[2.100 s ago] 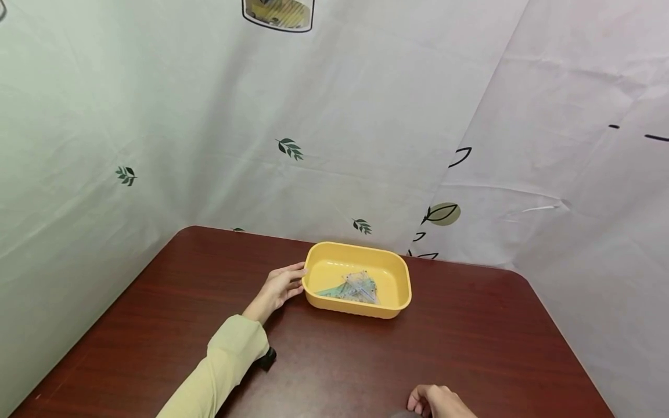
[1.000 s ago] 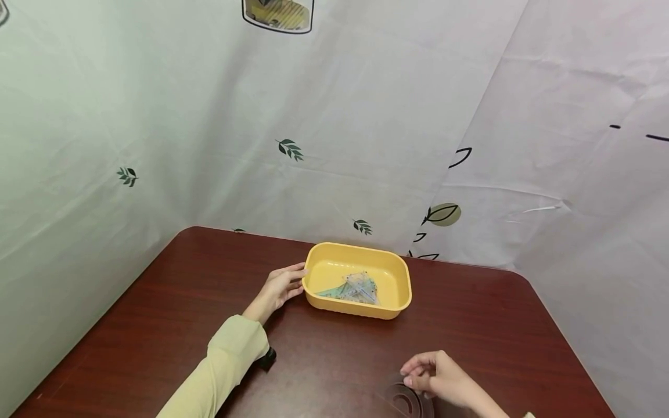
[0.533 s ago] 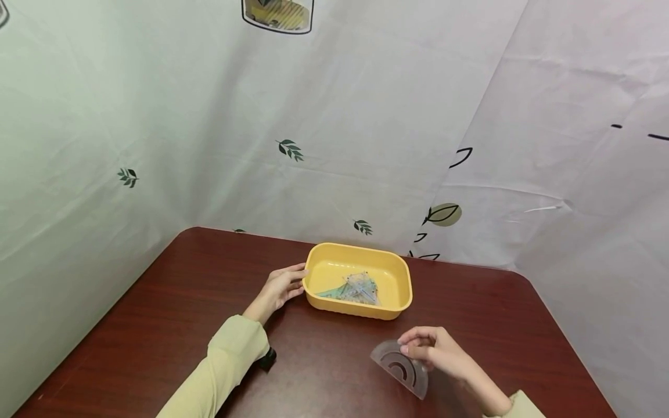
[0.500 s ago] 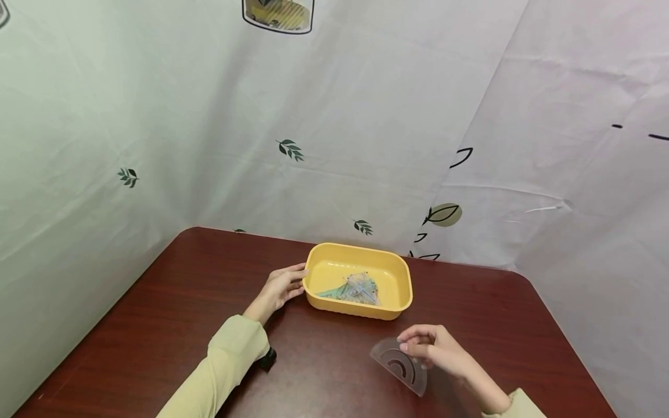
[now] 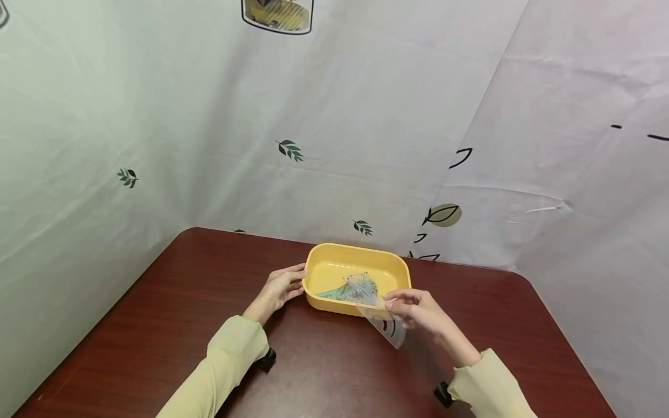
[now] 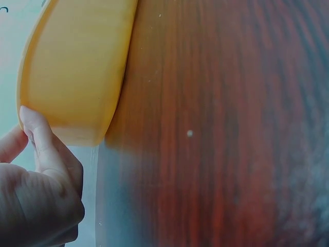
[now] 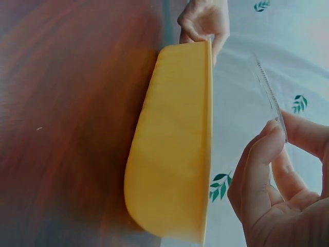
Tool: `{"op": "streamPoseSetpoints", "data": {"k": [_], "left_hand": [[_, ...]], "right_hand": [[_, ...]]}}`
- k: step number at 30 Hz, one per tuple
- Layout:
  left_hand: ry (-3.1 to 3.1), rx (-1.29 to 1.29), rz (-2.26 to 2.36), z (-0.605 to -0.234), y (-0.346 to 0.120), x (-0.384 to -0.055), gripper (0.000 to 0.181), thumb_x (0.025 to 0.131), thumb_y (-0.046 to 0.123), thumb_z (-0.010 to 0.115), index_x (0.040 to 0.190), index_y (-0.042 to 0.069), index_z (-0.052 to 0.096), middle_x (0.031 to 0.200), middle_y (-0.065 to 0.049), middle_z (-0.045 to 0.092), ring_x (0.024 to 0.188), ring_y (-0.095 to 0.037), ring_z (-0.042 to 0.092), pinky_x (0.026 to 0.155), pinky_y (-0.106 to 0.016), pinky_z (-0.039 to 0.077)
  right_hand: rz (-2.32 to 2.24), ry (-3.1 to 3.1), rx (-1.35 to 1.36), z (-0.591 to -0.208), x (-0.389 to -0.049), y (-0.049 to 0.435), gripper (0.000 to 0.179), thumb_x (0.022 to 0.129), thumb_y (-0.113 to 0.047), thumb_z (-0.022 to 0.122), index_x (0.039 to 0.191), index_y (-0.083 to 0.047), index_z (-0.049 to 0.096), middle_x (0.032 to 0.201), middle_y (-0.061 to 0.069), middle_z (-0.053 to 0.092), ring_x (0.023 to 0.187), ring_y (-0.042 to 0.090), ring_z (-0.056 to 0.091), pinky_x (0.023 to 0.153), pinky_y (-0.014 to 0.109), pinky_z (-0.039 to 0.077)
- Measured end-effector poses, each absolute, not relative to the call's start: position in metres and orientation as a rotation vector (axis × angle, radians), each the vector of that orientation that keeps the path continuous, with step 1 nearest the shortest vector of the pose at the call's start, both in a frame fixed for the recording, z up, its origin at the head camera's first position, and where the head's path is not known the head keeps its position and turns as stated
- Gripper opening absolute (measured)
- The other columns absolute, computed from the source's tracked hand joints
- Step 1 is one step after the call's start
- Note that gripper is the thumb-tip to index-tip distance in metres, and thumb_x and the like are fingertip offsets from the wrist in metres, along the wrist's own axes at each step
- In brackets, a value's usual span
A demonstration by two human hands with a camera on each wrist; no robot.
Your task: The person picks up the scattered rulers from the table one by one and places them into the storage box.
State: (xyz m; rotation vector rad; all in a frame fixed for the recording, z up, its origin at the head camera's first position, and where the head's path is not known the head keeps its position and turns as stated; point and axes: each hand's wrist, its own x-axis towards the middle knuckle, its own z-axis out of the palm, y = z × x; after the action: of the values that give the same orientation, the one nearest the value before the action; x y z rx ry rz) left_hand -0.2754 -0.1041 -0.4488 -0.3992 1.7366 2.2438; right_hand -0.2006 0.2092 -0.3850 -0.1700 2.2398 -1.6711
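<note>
A yellow plastic basin (image 5: pixel 330 305) stands toward the back of the table. At its left end my left hand (image 5: pixel 278 288) holds the rim, thumb against the outer wall in the left wrist view. My right hand (image 5: pixel 419 312) pinches a clear protractor (image 5: pixel 393 332) between thumb and fingers, at the basin's front right corner. In the head view the protractor overlaps the front wall; in the right wrist view it appears edge-on, above rim level. Several flat see-through pieces (image 5: pixel 362 284), some greenish, lie inside the basin.
The dark red-brown wooden table (image 5: pixel 324 371) has rounded back corners. Behind it hangs a pale curtain (image 5: pixel 209 145) with leaf prints, close to the back edge. Black straps show under both sleeves (image 5: pixel 237 339).
My right hand has come up from the table's front edge with the protractor, moving forward to the basin's front right corner. My left hand and the basin have stayed in place.
</note>
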Motion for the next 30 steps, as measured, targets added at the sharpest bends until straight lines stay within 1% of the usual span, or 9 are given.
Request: {"op": "streamPoseSetpoints", "data": {"k": [4,7,10,14,17,20,24,30], "left_hand": [[1.735,-0.404,2.237,-0.45,-0.105,-0.275,0.045,0.09,0.012,0.067,0.134,0.008,0.056,0.096,-0.001,0.067,0.066,-0.006,0.061,0.06,-0.017,0.054],[1.736,-0.408,2.229,-0.451,-0.106,-0.275,0.046,0.09,0.013,0.067,0.134,0.008,0.056,0.096,0.0,0.067,0.067,-0.007,0.062,0.061,-0.017,0.054],[1.737,-0.408,2.231,-0.451,-0.106,-0.275,0.046,0.09,0.013,0.067,0.134,0.008,0.056,0.095,0.0,0.067,0.067,-0.007,0.062,0.061,-0.017,0.054],[1.733,-0.406,2.232,-0.451,-0.107,-0.276,0.046,0.09,0.013,0.067,0.134,0.008,0.056,0.095,0.0,0.067,0.067,-0.007,0.062,0.061,-0.017,0.054],[1.729,-0.412,2.235,-0.451,-0.107,-0.276,0.046,0.09,0.013,0.067,0.134,0.009,0.056,0.095,0.0,0.067,0.067,-0.007,0.062,0.061,-0.017,0.054],[1.727,-0.415,2.236,-0.451,-0.107,-0.276,0.046,0.09,0.013,0.067,0.134,0.008,0.056,0.095,0.0,0.067,0.066,-0.007,0.062,0.061,-0.017,0.054],[1.723,-0.42,2.232,-0.452,-0.106,-0.275,0.046,0.09,0.012,0.067,0.135,0.008,0.056,0.094,0.001,0.066,0.065,-0.006,0.061,0.061,-0.017,0.054],[1.728,-0.399,2.244,-0.449,-0.105,-0.276,0.046,0.091,0.011,0.066,0.135,0.008,0.055,0.093,0.0,0.066,0.065,-0.006,0.061,0.06,-0.017,0.054]], "right_hand": [[-1.676,2.258,-0.121,-0.386,-0.212,0.199,0.039,0.089,-0.018,0.067,0.116,0.009,0.059,0.074,-0.008,0.059,0.059,0.006,0.045,0.051,0.018,0.039],[-1.677,2.275,-0.086,-0.387,-0.22,0.192,0.04,0.089,-0.02,0.067,0.118,0.007,0.06,0.078,-0.007,0.059,0.064,0.008,0.048,0.053,0.021,0.043],[-1.66,2.322,-0.052,-0.387,-0.229,0.186,0.038,0.09,-0.023,0.067,0.117,0.002,0.062,0.083,-0.005,0.064,0.07,0.01,0.054,0.056,0.024,0.049],[-1.66,2.361,-0.002,-0.385,-0.243,0.182,0.035,0.089,-0.024,0.068,0.117,-0.001,0.065,0.087,-0.002,0.068,0.069,0.009,0.056,0.056,0.023,0.052],[-1.684,2.359,0.027,-0.384,-0.253,0.179,0.036,0.089,-0.023,0.068,0.118,-0.002,0.064,0.087,-0.002,0.068,0.068,0.008,0.058,0.058,0.023,0.053],[-1.722,2.36,0.041,-0.387,-0.26,0.176,0.035,0.089,-0.022,0.069,0.118,-0.003,0.064,0.085,-0.002,0.068,0.068,0.008,0.059,0.061,0.026,0.056],[-1.752,2.378,0.053,-0.394,-0.267,0.172,0.035,0.09,-0.018,0.068,0.121,-0.002,0.062,0.088,-0.001,0.067,0.072,0.009,0.061,0.066,0.032,0.06],[-1.756,2.399,0.028,-0.403,-0.277,0.163,0.035,0.091,-0.007,0.064,0.125,0.002,0.058,0.095,0.008,0.063,0.074,0.008,0.062,0.066,0.031,0.06]]}}
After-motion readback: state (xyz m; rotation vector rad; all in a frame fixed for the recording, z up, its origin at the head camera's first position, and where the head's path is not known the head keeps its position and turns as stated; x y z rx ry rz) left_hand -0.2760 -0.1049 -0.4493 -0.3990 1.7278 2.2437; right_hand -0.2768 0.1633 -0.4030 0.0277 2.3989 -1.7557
